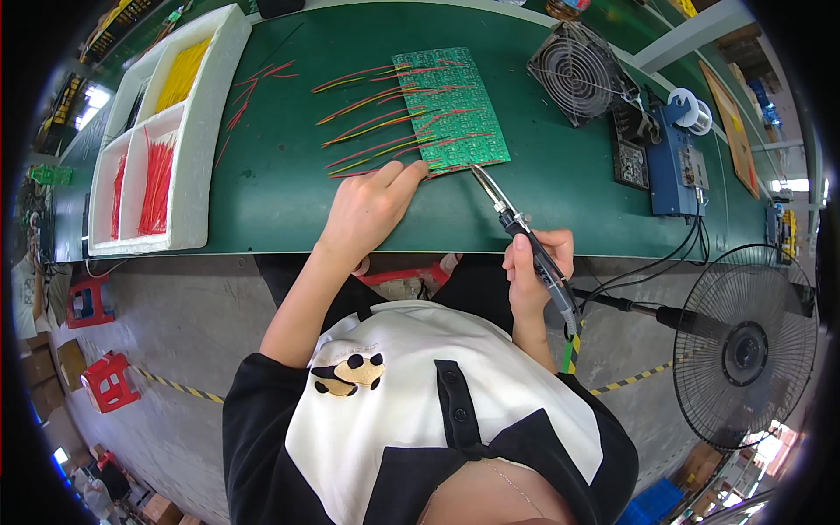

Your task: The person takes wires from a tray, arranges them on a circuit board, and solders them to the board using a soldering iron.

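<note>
A green circuit board panel (464, 96) lies on the bench, its surface covered with many small repeated circuits. Red and yellow wires (372, 122) run in rows across it and stick out past its left side. At the near left corner my left hand (372, 206) is closed, fingertips pinched on a red wire (448, 172) along the board's near edge. My right hand (535, 262) grips a soldering iron (547, 273) with a black handle and metal front. Its tip meets the near edge of the board, right of my left fingertips; actual contact is too small to make out.
A white foam tray (199, 131) at left holds yellow wires (184, 74) and red wires (157, 188). Loose red wires (249, 92) lie beside it. At right stand a square fan (573, 74), a blue soldering station (669, 166) and a solder spool (691, 112). A black fan (744, 350) stands nearby.
</note>
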Motion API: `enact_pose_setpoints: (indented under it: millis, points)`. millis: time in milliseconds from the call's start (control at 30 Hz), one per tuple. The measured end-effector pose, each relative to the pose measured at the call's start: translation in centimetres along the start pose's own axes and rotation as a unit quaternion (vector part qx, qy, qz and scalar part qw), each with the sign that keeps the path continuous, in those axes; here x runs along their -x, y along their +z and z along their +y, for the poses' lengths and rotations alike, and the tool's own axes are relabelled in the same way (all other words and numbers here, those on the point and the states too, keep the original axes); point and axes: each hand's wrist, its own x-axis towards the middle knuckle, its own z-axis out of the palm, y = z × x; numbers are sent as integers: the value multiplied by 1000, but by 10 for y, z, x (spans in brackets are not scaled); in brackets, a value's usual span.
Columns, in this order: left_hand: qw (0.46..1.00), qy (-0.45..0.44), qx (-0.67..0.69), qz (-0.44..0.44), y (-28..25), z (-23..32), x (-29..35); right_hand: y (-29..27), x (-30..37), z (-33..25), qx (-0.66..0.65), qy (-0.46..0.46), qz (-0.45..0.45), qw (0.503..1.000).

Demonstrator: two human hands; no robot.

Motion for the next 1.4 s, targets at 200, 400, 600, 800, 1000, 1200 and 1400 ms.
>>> enact_pose_setpoints:
  millis: [200,400,600,800,1000,1200,1400]
  points:
    - [1000,-14,18,8,0,2,-1,-7,-2,2,-66,-29,8,997]
    - [999,-20,28,9,0,2,0,-16,-9,-1,-55,-26,-9,998]
    - [999,-16,23,15,1,2,1,-5,-6,1,8,-34,-16,999]
    - [999,-16,28,19,4,1,2,-7,-7,1,7,-15,-35,999]
    - [1000,-6,3,6,0,0,1,-7,-8,3,3,-13,-37,999]
    - [999,-14,30,14,1,1,-1,-7,-9,7,28,-34,-24,999]
    - [999,-19,27,6,1,2,-1,-6,-9,7,38,-35,-23,998]
